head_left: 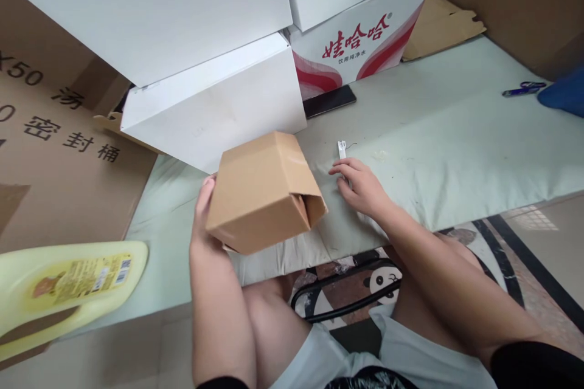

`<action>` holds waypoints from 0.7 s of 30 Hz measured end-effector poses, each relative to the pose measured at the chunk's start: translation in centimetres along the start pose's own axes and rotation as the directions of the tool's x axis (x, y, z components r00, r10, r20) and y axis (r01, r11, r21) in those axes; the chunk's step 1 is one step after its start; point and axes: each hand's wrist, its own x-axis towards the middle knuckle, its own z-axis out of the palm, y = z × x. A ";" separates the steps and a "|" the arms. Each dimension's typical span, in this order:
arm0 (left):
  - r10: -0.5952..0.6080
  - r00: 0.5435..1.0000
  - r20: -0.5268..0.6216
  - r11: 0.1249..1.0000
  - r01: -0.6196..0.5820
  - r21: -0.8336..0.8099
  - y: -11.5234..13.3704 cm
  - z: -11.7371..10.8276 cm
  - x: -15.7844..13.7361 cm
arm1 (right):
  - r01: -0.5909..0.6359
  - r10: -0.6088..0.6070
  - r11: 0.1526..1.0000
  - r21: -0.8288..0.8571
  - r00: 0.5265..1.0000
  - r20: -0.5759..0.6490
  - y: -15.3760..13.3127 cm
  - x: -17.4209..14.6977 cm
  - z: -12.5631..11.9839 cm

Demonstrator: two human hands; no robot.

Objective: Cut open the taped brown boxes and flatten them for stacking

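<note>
My left hand (pixel 204 206) grips the left side of a brown cardboard box (pixel 255 185), its fingers mostly hidden behind it. The box is tilted, and a folded flap stands partly open at its right end. To the right of the box, my right hand (pixel 360 185) is over a small, narrow white object (pixel 342 149) on the cloth-covered table (pixel 438 152). A thin dark wire or thread sticks out beside that object. The right fingers are stretched forward with the thumb apart, partly covering it; I cannot make out its kind.
White cartons (pixel 219 106) and a red-printed carton (pixel 365 42) stand along the back. A black phone (pixel 331 101) lies before them. Left are a large brown carton (pixel 55 152) and a yellow jug (pixel 82 282). A blue-purple tool (pixel 524 89) lies at far right.
</note>
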 end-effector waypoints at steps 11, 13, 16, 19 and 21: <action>-0.235 0.948 0.214 0.971 0.220 0.091 -0.2 2.5 -0.5 | 0.204 -0.174 0.868 0.452 0.979 -0.107 -2.0 0.1 -0.5; -0.218 0.946 0.240 0.973 0.191 0.130 0.0 2.7 -0.6 | 0.275 -0.234 0.834 0.478 0.961 -0.145 -2.5 0.2 -1.0; -0.155 0.964 0.216 0.972 0.109 0.207 0.4 3.3 -0.9 | 0.391 -0.355 0.804 0.448 0.920 -0.166 -3.9 0.3 -1.6; -0.151 0.963 0.223 0.944 0.073 0.322 1.1 4.1 -1.5 | 0.476 -0.443 0.800 0.365 0.879 -0.174 -5.7 0.1 -2.4; -0.164 0.949 0.271 0.920 0.048 0.388 1.6 4.5 -1.9 | 0.482 -0.453 0.823 0.301 0.876 -0.165 -6.9 -0.2 -3.2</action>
